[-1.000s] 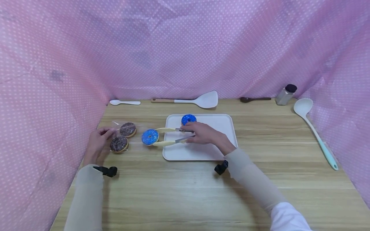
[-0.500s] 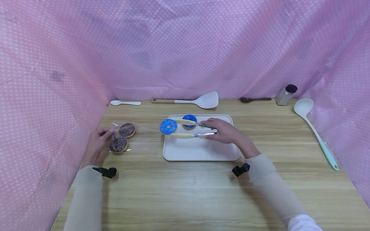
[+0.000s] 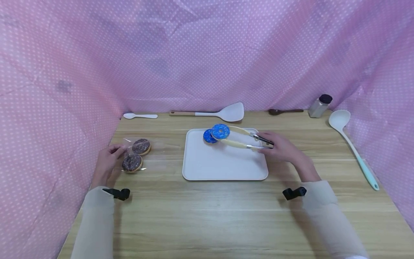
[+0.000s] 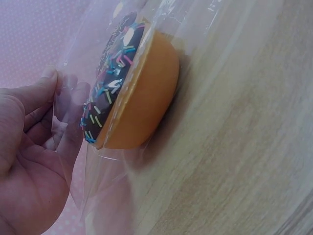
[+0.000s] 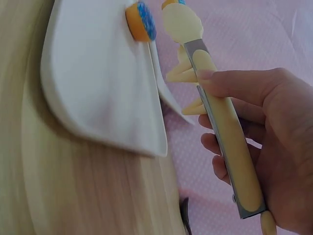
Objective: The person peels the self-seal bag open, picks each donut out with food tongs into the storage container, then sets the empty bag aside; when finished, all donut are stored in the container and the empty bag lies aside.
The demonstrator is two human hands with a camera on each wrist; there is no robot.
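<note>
On the wooden table [image 3: 194, 216], the edge of a clear bag [image 4: 164, 19] is pinched between thumb and fingers by the left hand [image 3: 107, 160], presumably so that the bag is steadied; in it two dark-iced doughnuts [image 3: 132, 162] are laid side by side. By the right hand [image 3: 281, 147], the tongs [image 5: 225, 127] are gripped, thumb pressed along one arm and fingers curled behind, so that the squeeze can probably be governed finely. A blue doughnut [image 3: 220, 136] is pinched by its sides between the tong tips, whereby its iced top is likely spared. It is held above the far part of the white tray [image 3: 223, 165], on which a second blue doughnut [image 3: 208, 137] is set; the two overlap from the head, but a gap is shown from the right wrist. Farther back, a spatula [image 3: 231, 113], a white spoon [image 3: 140, 116], a dark spoon [image 3: 286, 112] and a jar [image 3: 318, 107] are ranged along the edge, with a ladle [image 3: 350, 147] at the right, apparently out of the hands' way. Behind, dotted pink cloth [image 3: 207, 54] is hung, perhaps as a screen.
</note>
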